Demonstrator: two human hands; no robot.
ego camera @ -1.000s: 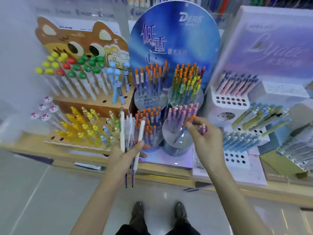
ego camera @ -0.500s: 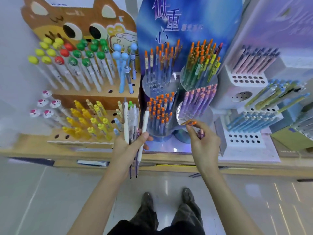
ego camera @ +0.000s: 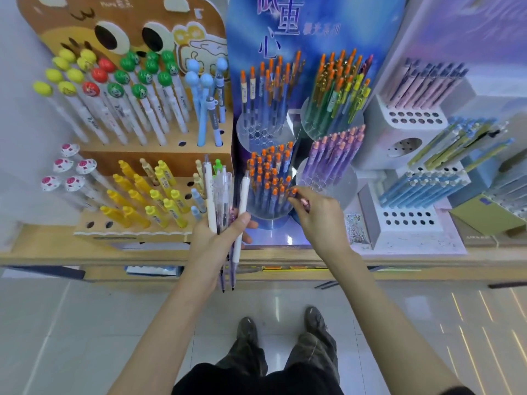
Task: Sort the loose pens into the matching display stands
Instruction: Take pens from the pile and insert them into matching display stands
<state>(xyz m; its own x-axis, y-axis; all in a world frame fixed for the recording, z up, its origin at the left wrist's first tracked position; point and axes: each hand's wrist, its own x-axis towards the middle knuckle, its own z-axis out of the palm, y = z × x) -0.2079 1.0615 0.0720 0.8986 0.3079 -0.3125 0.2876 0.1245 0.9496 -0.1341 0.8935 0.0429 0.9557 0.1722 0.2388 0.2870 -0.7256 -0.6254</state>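
My left hand (ego camera: pixel 216 242) is closed around a bunch of loose pens (ego camera: pixel 221 192), white and clear ones standing upright just left of the round stand of orange-capped pens (ego camera: pixel 265 213). My right hand (ego camera: pixel 320 213) is at that stand's right edge, thumb and fingertips pinching one orange-tipped pen (ego camera: pixel 293 191) by its rim. The purple-pen stand (ego camera: pixel 346 178) rises just right of it.
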